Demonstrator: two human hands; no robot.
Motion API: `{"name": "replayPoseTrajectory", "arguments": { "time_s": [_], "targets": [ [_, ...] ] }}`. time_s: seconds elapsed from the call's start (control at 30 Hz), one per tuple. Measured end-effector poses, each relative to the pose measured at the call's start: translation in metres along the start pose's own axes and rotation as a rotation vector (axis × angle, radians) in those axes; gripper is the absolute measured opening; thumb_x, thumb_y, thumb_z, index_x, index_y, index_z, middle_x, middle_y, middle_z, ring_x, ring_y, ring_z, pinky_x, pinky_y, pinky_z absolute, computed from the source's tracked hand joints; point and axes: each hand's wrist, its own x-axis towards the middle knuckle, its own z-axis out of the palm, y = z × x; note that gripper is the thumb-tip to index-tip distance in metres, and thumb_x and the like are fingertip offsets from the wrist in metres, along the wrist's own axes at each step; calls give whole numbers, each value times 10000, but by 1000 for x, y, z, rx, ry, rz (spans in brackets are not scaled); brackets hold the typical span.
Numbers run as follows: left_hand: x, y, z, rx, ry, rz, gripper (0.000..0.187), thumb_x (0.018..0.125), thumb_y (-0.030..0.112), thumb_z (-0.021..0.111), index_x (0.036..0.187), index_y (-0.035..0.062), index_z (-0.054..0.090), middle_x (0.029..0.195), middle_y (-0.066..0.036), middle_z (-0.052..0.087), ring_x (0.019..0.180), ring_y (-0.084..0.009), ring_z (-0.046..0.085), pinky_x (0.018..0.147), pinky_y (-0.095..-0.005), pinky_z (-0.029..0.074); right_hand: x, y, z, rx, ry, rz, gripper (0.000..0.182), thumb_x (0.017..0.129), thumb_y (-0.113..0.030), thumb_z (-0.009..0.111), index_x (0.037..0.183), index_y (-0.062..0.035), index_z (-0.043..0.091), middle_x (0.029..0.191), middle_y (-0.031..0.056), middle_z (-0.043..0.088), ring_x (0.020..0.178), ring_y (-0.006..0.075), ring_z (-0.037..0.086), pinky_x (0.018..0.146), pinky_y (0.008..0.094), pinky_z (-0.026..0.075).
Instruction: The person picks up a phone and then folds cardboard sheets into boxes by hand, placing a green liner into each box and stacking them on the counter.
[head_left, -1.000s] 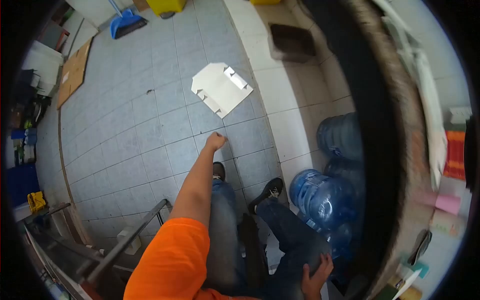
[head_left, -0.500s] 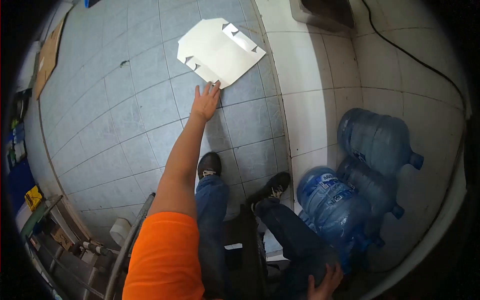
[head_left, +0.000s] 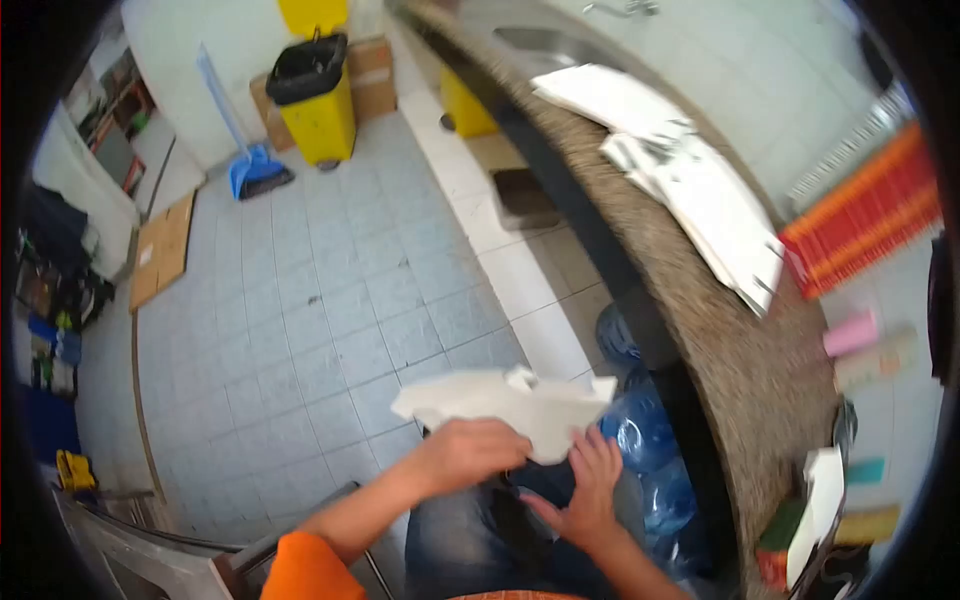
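Note:
A white cut-out card sheet (head_left: 520, 405) with notched edges is raised above my lap, slightly blurred. My left hand (head_left: 470, 455) is closed on its near edge, back of the hand upward. At the sheet's right end, my right hand (head_left: 588, 490) has its fingertips against the edge, fingers stretched and thumb spread apart. More white cut-out sheets (head_left: 720, 215) lie in a pile on the granite counter (head_left: 660, 270) to the right.
Below the counter lie blue water bottles (head_left: 645, 430). A yellow bin (head_left: 320, 120), a blue dustpan (head_left: 258, 172) and flat cardboard (head_left: 163, 248) stand or lie farther off. An orange rack (head_left: 865, 215) and a pink cup (head_left: 850, 333) are beyond the counter pile.
My left hand has lifted the white sheet from the floor to above my lap. My right hand has left my knee and come to the sheet. The view has tilted up, showing the counter.

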Motion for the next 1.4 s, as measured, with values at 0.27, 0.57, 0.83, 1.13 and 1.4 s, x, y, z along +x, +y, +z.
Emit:
{"name": "replayPoseTrajectory", "arguments": {
  "time_s": [0.27,0.57,0.83,1.13,1.4],
  "targets": [
    [-6,230,-14,-177,-85,-301,195,972,203,784,911,24,738,749,-100,693,650,-244,661,591,-370,501,-72,-65,-195,271,80,-247,317,731,9,868,996,-90,726,1035,57,743,868,282,703,850,417,499],
    [22,384,61,-837,507,-455,327,1063,160,663,1340,14,570,1204,-123,701,906,-203,745,762,-341,620,-163,-152,-251,111,330,-579,147,893,-229,782,949,-124,695,1296,100,685,1313,298,622,1013,486,484],
    [19,386,120,-617,860,-157,319,1123,271,597,1332,31,588,1223,-97,715,1048,-187,723,896,-329,600,-157,-146,-251,432,646,-503,157,893,-148,791,973,-38,712,1268,173,693,1289,431,639,999,533,517],
    [11,352,148,-661,619,-505,178,1055,156,714,1130,-5,703,1039,-52,754,836,-104,669,717,-271,540,-166,-87,-196,326,432,-275,276,847,-191,801,1036,-49,659,1196,145,614,1258,402,600,1073,561,460],
    [72,313,106,148,-459,-212,256,890,-30,751,1142,10,761,860,-138,753,800,-183,726,763,-317,533,-171,-6,-240,188,273,-175,618,958,-391,789,1400,-67,502,1547,216,491,1440,458,468,1247,641,271]
  ]
}}
